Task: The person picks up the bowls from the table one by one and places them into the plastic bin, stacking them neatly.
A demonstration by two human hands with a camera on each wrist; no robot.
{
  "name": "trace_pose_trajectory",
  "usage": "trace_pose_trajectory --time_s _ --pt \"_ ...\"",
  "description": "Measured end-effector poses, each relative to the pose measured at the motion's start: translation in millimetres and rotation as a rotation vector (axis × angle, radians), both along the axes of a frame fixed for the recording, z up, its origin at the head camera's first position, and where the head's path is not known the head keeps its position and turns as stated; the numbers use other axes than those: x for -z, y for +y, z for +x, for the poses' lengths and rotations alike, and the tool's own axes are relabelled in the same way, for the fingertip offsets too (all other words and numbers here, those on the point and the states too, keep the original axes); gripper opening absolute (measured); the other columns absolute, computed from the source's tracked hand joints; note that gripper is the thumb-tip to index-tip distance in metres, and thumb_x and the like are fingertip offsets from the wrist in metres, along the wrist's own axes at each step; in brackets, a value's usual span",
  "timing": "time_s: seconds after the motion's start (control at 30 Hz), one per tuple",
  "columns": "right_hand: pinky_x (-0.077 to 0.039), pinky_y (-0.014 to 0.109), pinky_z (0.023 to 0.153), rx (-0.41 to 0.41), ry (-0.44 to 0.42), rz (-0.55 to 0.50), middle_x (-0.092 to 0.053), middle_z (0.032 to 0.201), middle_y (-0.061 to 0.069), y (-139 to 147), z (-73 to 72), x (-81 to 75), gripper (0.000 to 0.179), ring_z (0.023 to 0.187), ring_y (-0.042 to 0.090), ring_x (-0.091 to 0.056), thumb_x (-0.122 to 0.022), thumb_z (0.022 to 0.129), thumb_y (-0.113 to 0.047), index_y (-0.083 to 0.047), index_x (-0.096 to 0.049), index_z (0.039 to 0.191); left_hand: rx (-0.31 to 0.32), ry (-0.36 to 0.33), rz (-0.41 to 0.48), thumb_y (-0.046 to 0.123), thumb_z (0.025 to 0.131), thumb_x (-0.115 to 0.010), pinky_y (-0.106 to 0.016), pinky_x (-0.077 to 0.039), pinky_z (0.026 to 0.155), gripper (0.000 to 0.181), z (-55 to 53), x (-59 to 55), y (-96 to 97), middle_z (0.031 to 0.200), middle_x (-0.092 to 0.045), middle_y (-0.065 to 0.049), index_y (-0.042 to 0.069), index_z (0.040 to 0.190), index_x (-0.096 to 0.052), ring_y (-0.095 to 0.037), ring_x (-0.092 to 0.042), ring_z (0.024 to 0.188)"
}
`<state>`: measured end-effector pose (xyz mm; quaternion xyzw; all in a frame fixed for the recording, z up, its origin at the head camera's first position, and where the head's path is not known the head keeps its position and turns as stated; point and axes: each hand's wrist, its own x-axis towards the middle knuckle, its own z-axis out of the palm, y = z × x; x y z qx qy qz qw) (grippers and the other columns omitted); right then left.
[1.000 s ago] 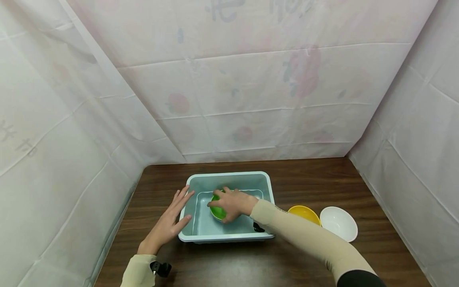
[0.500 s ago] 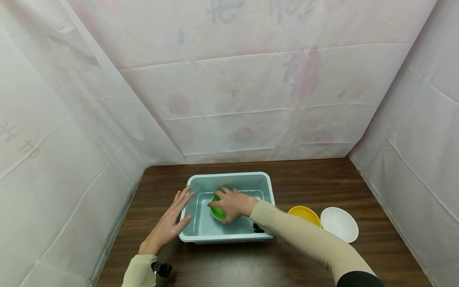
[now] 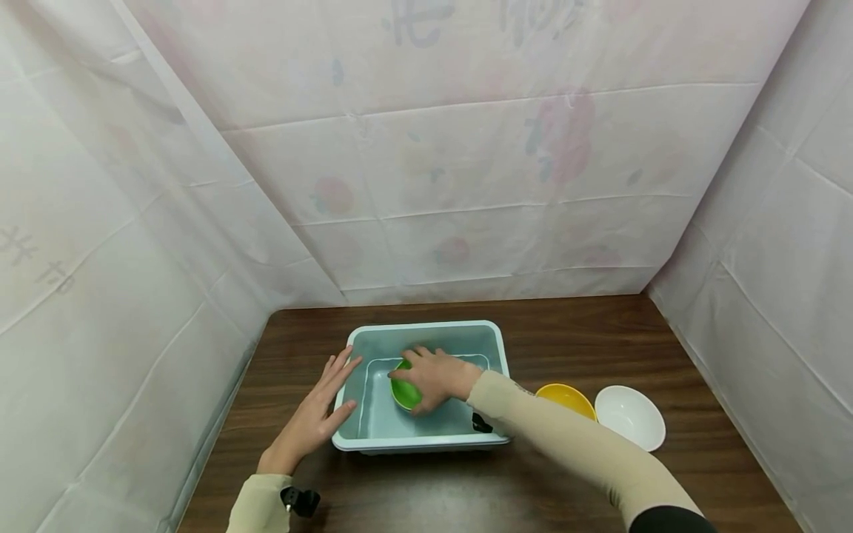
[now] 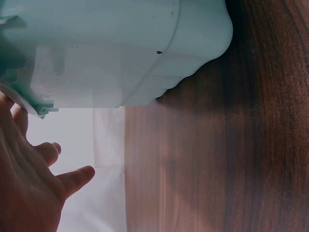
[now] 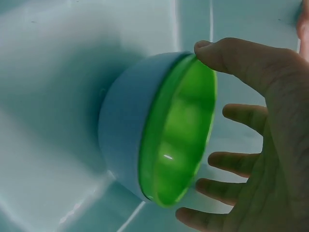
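Note:
A green bowl sits inside a light blue basin. In the right wrist view it is nested in a blue bowl. My right hand reaches over it with spread fingers; the thumb tip is right at the green rim, and the other fingers stand apart from the rim. At the basin's left side is my left hand, fingers long and spread, fingertips at the rim. The left wrist view has this hand beside the basin's outer wall.
To the right of the basin, a yellow bowl and a white bowl stand side by side on the dark wooden table. The right forearm passes in front of the yellow bowl. Pale cloth curtains enclose the table.
My right hand has shifted slightly right, and more of the green bowl shows beside it. The left hand and the bowls stay where they were.

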<state>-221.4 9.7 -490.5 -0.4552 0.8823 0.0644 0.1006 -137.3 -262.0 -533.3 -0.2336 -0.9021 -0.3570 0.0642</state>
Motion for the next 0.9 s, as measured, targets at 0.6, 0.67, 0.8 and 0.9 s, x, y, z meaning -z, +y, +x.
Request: trace_pose_trajectory --time_s 0.6,0.67,0.8,0.9 --pt "-0.051 0.044 0.108 -0.034 -0.023 -0.309 -0.051 0.154 0.013 31 -0.9 -58.5 0.061 0.14 0.028 -0.052 -0.069 0.096 -0.047 -0.022 -0.055 0.149 0.005 0.028 0.006 0.012 0.098 -0.064 -0.053 -0.015 0.129 0.071 0.4 2.1 0.3 0.173 -0.018 -0.007 0.017 0.162 -0.035 -0.035 -0.008 0.161" --pt "-0.053 0.043 0.106 -0.036 -0.017 -0.353 -0.052 0.153 0.014 39 -0.7 -62.9 0.06 0.138 0.029 -0.053 -0.069 0.096 -0.046 -0.02 -0.056 0.149 0.008 0.024 0.007 0.013 0.098 -0.064 -0.046 -0.012 0.13 0.072 -0.5 2.9 1.5 0.173 -0.017 -0.006 0.019 0.163 -0.034 -0.034 -0.007 0.161" --pt "-0.054 0.046 0.104 -0.012 -0.011 -0.401 -0.052 0.152 0.015 58 3.5 -71.7 0.061 0.136 0.031 -0.054 -0.07 0.096 -0.046 -0.02 -0.056 0.149 0.01 0.024 0.004 0.014 0.099 -0.064 -0.051 -0.013 0.129 0.071 -1.0 3.7 4.3 0.173 -0.017 -0.006 0.02 0.163 -0.033 -0.033 -0.007 0.161" --pt "-0.052 0.048 0.106 0.02 -0.006 -0.414 -0.051 0.153 0.015 72 7.0 -74.4 0.062 0.138 0.031 -0.053 -0.07 0.096 -0.046 -0.02 -0.054 0.15 0.007 0.024 0.003 0.016 0.099 -0.064 -0.066 -0.019 0.123 0.07 -1.0 3.0 5.4 0.173 -0.018 -0.007 0.019 0.162 -0.034 -0.034 -0.008 0.161"
